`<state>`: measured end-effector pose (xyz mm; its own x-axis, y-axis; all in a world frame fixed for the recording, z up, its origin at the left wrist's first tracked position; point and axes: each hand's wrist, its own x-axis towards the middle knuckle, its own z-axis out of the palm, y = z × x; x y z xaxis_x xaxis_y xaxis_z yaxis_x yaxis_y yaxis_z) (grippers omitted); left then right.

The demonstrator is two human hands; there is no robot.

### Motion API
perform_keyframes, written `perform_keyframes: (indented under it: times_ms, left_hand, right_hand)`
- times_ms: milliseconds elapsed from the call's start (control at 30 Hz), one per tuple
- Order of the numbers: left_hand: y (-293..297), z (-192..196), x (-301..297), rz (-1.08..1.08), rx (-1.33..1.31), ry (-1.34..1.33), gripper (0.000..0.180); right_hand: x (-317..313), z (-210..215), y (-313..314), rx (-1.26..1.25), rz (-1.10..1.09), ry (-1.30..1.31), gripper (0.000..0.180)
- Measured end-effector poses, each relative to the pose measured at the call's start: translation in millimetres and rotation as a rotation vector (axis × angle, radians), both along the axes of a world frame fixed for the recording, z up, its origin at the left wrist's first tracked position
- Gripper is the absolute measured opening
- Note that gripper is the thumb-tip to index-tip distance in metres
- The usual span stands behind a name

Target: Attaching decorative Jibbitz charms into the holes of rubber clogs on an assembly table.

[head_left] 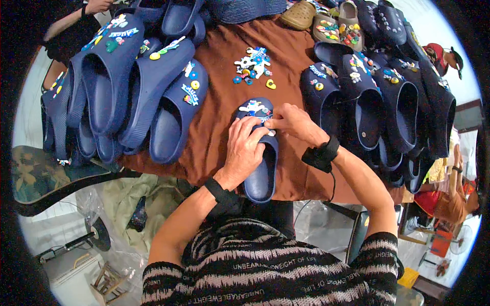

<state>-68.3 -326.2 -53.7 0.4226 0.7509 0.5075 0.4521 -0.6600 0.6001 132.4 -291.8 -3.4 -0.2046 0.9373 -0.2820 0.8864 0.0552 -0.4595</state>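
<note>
A dark blue clog [261,176] lies on the brown cloth in front of me, toe pointing away. White and blue charms [253,108] decorate its upper. My left hand [244,150] is laid over the clog's upper, gripping it with bent fingers. From the right, my right hand [296,124] pinches at a blue and white charm on the upper, partly covered by my fingertips. Beyond the toe sits a small heap of loose charms [252,65] in white, blue and other colours. A yellow heart-shaped charm [270,84] rests beside the heap.
Decorated blue clogs [109,94] are stacked at the left, with more dark clogs [367,115] at the right. Tan clogs [298,15] stand at the far edge of the brown cloth [217,71]. Another person's arm [66,23] shows at the upper left; other people are at the right.
</note>
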Motion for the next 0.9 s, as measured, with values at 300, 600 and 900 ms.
perform_keyframes:
  times_ms: [300, 600, 900]
  left_hand:
    - [0.3, 0.5, 4.5, -0.012, -0.004, -0.051, 0.036]
    - [0.0, 0.5, 3.4, -0.019, -0.043, -0.039, 0.038]
    - [5.7, 9.5, 1.5, -0.105, 0.081, 0.096, 0.059]
  right_hand:
    - [15.0, -23.7, -22.3, -0.35, -0.264, 1.001, 0.032]
    - [17.9, -17.4, -15.4, -0.535, -0.314, 0.843, 0.038]
    - [14.3, -26.0, -13.4, -0.315, -0.244, 0.741, 0.033]
